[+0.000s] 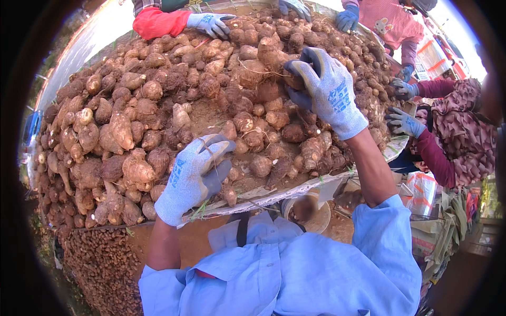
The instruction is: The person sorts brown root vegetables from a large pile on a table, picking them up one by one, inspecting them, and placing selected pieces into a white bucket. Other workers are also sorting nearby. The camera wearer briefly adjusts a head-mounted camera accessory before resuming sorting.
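A wide heap of brown, soil-covered taro corms (122,130) spreads before me, some with thin roots hanging on. My right hand (328,87), in a light blue knit glove with a grey coated palm, curls around a brown taro corm (295,81) over the middle of the heap. Much of that corm is hidden by the fingers. Close to the near edge, my left hand (197,173) wears a matching glove; its fingers are bent and apart, with no corm visible between them. A thin dry root (212,155) lies across those fingers.
A white sheet edge (276,195) borders the heap near my body, with a white bucket (321,217) below it. Other people's gloved hands (211,24) work along the far side and at the right (405,122). A second heap of small corms (101,268) lies lower left.
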The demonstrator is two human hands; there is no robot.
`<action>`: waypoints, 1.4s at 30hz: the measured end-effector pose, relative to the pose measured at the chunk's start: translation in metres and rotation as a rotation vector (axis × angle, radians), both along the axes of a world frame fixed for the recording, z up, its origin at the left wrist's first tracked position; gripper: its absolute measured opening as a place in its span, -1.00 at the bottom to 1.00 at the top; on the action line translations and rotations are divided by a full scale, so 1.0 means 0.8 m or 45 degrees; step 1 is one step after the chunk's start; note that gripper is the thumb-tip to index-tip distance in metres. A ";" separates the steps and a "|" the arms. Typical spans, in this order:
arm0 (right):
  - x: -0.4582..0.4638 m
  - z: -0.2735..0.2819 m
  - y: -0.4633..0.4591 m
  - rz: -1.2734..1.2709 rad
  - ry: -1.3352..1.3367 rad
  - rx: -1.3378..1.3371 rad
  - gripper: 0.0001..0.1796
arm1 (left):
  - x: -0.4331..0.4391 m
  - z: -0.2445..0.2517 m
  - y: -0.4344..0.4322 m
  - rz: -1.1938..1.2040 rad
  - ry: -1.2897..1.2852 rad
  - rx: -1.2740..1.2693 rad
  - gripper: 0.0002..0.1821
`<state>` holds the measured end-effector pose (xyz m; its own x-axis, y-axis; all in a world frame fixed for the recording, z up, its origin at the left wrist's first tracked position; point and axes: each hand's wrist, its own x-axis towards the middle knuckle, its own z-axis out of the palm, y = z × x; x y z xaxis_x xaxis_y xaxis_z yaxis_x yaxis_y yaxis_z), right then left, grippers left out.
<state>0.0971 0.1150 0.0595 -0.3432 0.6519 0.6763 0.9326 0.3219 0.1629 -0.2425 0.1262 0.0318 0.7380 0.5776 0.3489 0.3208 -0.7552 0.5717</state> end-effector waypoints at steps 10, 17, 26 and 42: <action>-0.020 -0.019 -0.068 -0.058 1.052 0.056 -0.43 | 0.118 0.030 0.023 0.095 -0.537 -0.727 -0.09; -0.010 -0.038 -0.113 0.141 1.886 -0.622 0.00 | 0.160 0.017 -0.010 0.327 -0.594 -0.716 -0.27; -0.017 -0.057 -0.103 0.323 2.089 -0.462 -0.55 | 0.175 0.008 -0.041 0.015 -0.323 -0.169 -0.37; 0.021 -0.108 -0.061 0.725 2.724 -0.513 -0.47 | 0.164 0.005 0.013 -0.067 -0.484 -1.116 -0.51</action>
<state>0.1139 0.0662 -0.0269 0.3392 0.9365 0.0894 -0.5816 0.2835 -0.7625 -0.1115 0.1368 0.0359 0.6968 0.7167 0.0298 -0.0250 -0.0172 0.9995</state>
